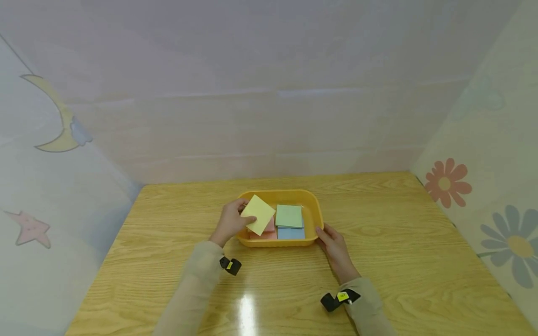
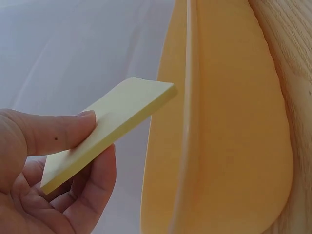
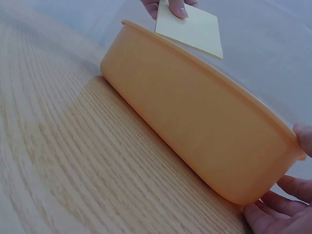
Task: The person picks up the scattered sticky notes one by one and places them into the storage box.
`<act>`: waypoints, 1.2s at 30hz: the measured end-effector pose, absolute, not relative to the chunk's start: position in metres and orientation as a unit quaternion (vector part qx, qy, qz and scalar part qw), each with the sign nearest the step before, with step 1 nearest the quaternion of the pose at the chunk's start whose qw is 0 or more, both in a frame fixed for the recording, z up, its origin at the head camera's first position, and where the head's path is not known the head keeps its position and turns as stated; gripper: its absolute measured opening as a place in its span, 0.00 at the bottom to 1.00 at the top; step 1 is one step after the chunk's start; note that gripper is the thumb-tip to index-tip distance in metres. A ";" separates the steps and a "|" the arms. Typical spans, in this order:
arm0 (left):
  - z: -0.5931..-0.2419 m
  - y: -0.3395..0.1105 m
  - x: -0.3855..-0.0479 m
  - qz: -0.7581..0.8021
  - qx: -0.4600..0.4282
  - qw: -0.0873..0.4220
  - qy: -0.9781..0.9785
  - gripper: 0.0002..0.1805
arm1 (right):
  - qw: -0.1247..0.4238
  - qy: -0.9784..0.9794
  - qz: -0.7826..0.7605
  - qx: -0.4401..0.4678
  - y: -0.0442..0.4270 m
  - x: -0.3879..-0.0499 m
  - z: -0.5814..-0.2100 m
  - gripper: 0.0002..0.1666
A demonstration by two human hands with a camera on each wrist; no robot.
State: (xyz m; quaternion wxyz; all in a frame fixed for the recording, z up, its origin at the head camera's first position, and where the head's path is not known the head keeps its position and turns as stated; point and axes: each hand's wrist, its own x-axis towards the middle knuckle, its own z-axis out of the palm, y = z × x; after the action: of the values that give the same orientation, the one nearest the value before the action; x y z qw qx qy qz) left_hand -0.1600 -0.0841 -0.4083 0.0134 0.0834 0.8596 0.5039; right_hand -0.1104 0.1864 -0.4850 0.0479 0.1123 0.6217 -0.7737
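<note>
My left hand pinches a yellow sticky note pad between thumb and fingers. The pad is tilted and held over the left part of an orange plastic bin. In the left wrist view the thumb lies on the pad's top face, with fingers beneath. Inside the bin, a green sticky note pad overlaps blue pads on the right. Pink pads lie on the left, partly hidden by the yellow one. My right hand grips the bin's front right corner, thumb at the rim and fingers low outside.
The bin stands on a wood-grain table toward its far edge. Pale cloth walls enclose the back and both sides, printed with a moon, a star and flowers. Each wrist bears a small black camera.
</note>
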 end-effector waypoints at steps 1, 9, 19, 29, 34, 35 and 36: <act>-0.408 -0.083 -0.161 0.501 0.088 0.013 0.861 0.18 | 0.047 0.621 -0.774 0.113 0.186 -0.110 -0.485 0.31; -0.410 -0.063 -0.168 0.480 0.127 0.010 0.868 0.17 | 0.047 0.622 -0.774 0.112 0.186 -0.111 -0.485 0.31; -0.413 -0.043 -0.167 0.436 0.151 0.020 0.887 0.19 | 0.048 0.621 -0.775 0.110 0.185 -0.110 -0.484 0.30; -0.417 -0.025 -0.171 0.387 0.185 0.049 0.902 0.20 | 0.053 0.618 -0.777 0.109 0.185 -0.110 -0.482 0.30; -0.420 -0.017 -0.171 0.331 0.218 0.084 0.914 0.19 | 0.053 0.622 -0.773 0.114 0.186 -0.110 -0.484 0.31; -0.421 -0.016 -0.171 0.327 0.220 0.092 0.915 0.19 | 0.053 0.621 -0.773 0.115 0.186 -0.110 -0.484 0.31; -0.422 -0.014 -0.171 0.324 0.221 0.100 0.914 0.19 | 0.053 0.622 -0.773 0.114 0.186 -0.110 -0.484 0.31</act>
State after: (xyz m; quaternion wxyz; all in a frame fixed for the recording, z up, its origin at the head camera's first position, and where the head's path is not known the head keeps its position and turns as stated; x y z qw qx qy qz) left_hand -0.1707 -0.0143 -0.4224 0.1002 0.2205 0.9143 0.3245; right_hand -0.1104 0.1857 -0.4841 0.0532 0.1141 0.6217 -0.7730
